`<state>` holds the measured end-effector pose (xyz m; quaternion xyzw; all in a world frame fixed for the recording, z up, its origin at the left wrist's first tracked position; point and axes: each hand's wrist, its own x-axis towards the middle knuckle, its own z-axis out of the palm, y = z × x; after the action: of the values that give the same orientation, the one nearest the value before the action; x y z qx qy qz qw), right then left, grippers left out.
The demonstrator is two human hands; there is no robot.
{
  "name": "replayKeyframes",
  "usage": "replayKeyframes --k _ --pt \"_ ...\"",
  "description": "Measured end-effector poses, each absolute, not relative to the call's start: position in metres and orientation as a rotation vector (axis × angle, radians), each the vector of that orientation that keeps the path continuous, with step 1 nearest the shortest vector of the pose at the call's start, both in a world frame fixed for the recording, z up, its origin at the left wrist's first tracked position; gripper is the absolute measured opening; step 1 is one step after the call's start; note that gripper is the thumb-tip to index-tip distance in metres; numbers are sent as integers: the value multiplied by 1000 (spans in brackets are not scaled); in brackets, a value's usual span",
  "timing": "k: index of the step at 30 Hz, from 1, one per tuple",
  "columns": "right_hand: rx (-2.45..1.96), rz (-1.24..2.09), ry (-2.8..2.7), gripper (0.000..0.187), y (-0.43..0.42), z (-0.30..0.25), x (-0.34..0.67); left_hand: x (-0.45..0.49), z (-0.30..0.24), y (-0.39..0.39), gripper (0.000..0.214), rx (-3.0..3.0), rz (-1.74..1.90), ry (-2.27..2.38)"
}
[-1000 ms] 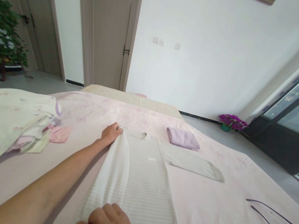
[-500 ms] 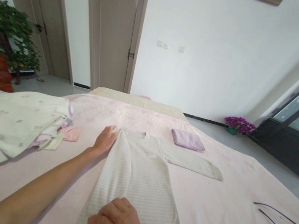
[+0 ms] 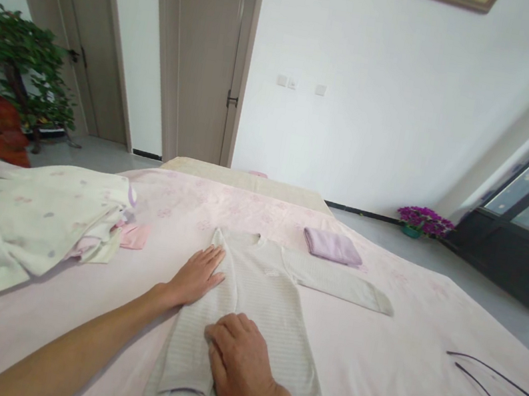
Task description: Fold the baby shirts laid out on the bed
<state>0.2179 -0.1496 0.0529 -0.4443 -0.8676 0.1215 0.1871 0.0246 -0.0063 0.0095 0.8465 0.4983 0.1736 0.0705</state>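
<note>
A pale striped long-sleeved shirt (image 3: 269, 320) lies spread on the pink bedcover, its collar away from me. One sleeve reaches out to the right; the other is folded inward and runs down the left side of the body, its cuff close to me. My left hand (image 3: 198, 275) lies flat on the folded sleeve below the shoulder, fingers stretched out. Over the middle of the shirt, beside that sleeve, rests my right hand (image 3: 239, 363), palm down with its fingers slightly bent and nothing visibly gripped. The shirt's hem runs out of the bottom of the view.
A heap of white patterned clothes (image 3: 38, 214) lies to the left, with a small pink cloth (image 3: 135, 236) beside it. Beyond the right sleeve sits a folded lilac cloth (image 3: 332, 246). Eyeglasses (image 3: 499, 386) lie at the right on the pink bedcover (image 3: 386, 380).
My left hand has moved from the shirt's left shoulder edge onto the folded sleeve and flattened. My right hand has moved forward and let go of the sleeve's cuff end, which now lies on the shirt.
</note>
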Motion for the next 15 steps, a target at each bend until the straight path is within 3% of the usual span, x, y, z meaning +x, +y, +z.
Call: replayKeyframes --k 6,15 --pt "-1410 243 -2395 47 -142 48 233 12 0 -11 54 2328 808 1548" --pt "-1225 325 -2331 33 -158 54 231 -8 16 -62 43 2238 883 1565"
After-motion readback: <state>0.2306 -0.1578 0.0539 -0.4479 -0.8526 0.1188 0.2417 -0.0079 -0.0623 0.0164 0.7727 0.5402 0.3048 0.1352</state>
